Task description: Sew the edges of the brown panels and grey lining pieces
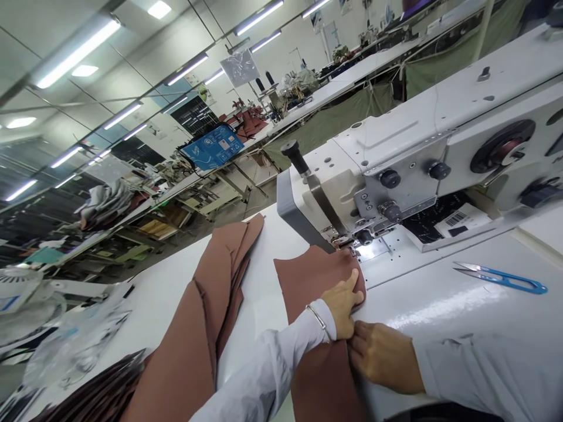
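A brown leather-like panel (308, 275) lies on the white table, its far end under the needle area of the sewing machine (352, 193). My left hand (341, 308) rests on top of this panel near its right edge, with fingers stretched towards the machine. Close beside it, my right hand (382, 356) has its fingers curled in on the panel's right edge; the fingertips are partly hidden. Blue thread snips (501, 278) lie on the table to the right of both hands.
More brown panels (189, 328) are stacked on the left, beside a dark bundle of pieces (97, 390) and clear plastic bags (74, 334). A box with a barcode label (461, 220) sits beneath the machine arm. Other work tables (334, 82) stand behind.
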`<state>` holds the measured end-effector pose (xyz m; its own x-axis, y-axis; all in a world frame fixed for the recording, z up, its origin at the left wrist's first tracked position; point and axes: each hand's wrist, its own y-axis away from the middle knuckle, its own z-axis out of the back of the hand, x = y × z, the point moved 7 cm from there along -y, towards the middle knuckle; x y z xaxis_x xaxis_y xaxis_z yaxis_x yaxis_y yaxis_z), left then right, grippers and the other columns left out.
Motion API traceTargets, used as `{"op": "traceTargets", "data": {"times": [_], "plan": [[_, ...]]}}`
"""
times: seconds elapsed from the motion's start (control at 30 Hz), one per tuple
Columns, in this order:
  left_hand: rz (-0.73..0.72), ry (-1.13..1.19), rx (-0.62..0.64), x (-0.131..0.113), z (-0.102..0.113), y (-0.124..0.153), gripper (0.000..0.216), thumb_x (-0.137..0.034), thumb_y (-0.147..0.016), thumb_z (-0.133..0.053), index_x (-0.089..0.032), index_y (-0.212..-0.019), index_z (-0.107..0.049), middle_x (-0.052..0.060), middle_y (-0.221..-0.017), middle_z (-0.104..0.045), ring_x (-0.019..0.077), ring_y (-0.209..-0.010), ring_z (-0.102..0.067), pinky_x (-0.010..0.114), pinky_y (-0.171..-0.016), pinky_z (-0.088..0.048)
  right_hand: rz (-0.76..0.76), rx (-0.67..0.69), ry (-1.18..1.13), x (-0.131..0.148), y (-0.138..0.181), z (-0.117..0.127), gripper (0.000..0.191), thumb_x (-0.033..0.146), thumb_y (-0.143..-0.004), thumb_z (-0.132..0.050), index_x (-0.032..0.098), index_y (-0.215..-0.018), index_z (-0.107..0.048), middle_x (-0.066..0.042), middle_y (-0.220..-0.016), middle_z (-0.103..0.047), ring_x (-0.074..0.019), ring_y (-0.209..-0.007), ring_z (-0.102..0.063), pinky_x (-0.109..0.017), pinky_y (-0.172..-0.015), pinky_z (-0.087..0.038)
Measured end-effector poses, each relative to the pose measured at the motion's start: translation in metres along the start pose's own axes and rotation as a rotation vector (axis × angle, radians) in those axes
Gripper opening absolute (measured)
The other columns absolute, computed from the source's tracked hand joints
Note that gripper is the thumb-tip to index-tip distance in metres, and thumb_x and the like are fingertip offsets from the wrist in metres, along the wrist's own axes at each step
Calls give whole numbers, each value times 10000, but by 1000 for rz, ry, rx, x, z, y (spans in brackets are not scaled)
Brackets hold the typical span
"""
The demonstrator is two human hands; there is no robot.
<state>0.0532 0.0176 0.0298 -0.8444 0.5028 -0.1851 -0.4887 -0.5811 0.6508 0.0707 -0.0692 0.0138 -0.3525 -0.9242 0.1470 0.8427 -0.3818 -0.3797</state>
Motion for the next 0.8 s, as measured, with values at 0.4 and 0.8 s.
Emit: {"op": "traceTargets", "data": {"times": [0.4,0.8], "plan": [[-17,35,-30,5,8,-10,590,-75,-565,-583,-193,-1139,-515,114,-1470,-56,337,-1191,-395,416,-893,-432,17,-21,2,-8,-3,0,130,39,-761,-481,114,-715,-577,-84,-696,-583,-197,-657,-529,-319,-550,-405],[78,24,-54,14,14,-29,659,-124,-604,-591,-137,-1237,-406,146,-1159,-459,268,-1038,-497,331,-863,-446,58,-2,11,-37,-5,1,149,4,-694,-464,118,-672,-557,-70,-668,-568,-191,-636,-525,-304,-542,-390]]}}
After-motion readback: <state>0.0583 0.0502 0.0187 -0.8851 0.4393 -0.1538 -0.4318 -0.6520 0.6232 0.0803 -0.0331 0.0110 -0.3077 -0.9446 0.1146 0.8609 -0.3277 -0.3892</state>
